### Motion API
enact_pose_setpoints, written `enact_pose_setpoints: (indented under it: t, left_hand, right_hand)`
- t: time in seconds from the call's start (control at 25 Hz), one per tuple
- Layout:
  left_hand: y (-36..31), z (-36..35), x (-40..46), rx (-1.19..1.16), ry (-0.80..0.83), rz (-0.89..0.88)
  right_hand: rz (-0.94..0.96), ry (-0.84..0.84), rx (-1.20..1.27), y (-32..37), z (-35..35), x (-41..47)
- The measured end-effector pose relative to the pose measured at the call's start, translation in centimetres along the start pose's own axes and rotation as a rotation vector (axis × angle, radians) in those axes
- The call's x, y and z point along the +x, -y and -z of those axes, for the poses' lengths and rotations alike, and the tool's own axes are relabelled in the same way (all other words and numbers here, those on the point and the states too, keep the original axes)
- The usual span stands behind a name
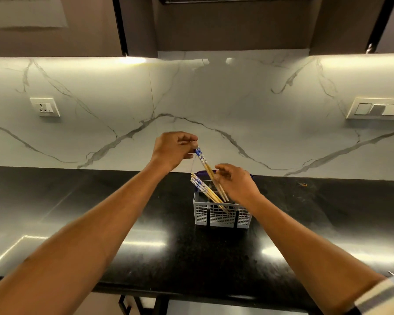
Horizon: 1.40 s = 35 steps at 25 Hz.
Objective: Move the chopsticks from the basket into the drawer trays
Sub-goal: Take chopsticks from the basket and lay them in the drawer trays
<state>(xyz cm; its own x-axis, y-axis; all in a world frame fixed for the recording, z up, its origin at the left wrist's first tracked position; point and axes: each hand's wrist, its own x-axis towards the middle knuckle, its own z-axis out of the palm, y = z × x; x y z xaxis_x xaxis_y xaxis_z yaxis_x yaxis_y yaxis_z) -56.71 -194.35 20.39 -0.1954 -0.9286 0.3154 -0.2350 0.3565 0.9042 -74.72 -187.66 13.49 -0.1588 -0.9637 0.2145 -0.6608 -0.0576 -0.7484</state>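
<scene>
Two hands at frame centre | left hand (172, 149) pinches lifted chopsticks (208, 171) by their patterned tops | right hand (236, 181) loosely curled beside them, grip unclear | other chopsticks (204, 188) lean in basket (221, 214) on table (123, 212) | lift straight, clear the rim.

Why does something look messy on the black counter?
A small brownish scrap lies alone on the counter, right of the basket; what it is cannot be told. The chopsticks lean in the basket, which is normal.
</scene>
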Motion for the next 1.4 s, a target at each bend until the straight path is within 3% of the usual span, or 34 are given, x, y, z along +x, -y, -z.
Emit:
enact_pose_setpoints:
  t: [0.24, 0.52, 0.76, 1.08, 1.4]
  left_hand:
    - [-5.5, 0.4, -1.3, 0.008, 0.141, -0.093]
    - [-5.8, -0.2, -2.5, -0.141, 0.222, 0.028]
    - [-2.0, -2.8, -5.9, -0.272, 0.257, 0.265]
    - [6.7, -7.5, -17.3, -0.402, 0.308, 0.538]
    - [11.8, -7.9, -23.4, -0.322, 0.396, 0.62]
  right_hand:
    - [0.038, -0.018, 0.13, 1.8, 1.5, -0.8]
    - [-0.067, 0.205, 0.492, 0.5, 3.5, -4.3]
    - [-0.228, 0.317, 0.644, -2.1, 1.7, -9.2]
    - [-0.458, 0.388, 0.701, -7.3, -3.7, -16.6]
    - [-0.652, 0.441, 0.634, -9.3, -7.2, -21.1]
